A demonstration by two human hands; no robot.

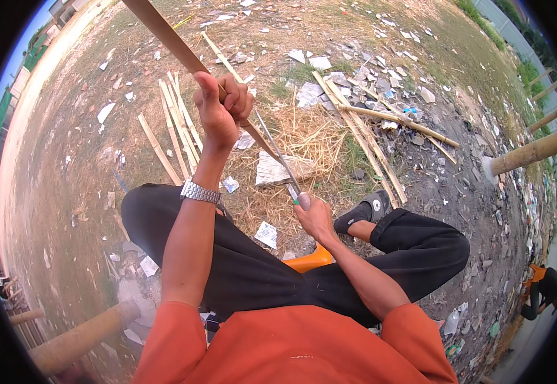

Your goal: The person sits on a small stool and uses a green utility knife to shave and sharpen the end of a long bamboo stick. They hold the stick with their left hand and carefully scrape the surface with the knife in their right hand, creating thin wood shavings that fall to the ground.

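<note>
Left hand (pixel 221 109) clamped on bamboo strip (pixel 169 38), raised; right hand (pixel 315 217) below it, clamped on knife (pixel 278 153), blade against strip. Split bamboo sticks (pixel 179 128) and straw (pixel 304 137) lie beyond the hands.

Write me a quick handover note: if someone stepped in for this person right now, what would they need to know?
Left hand: raised, gripping a long bamboo strip.
Right hand: holding a knife, blade lying against the strip.
The person sits on an orange stool. Cut bamboo strips lie on the ground to the left, longer bamboo poles to the right.
Done: a pile of strips. Left: the strip in hand is still under the blade.
</note>
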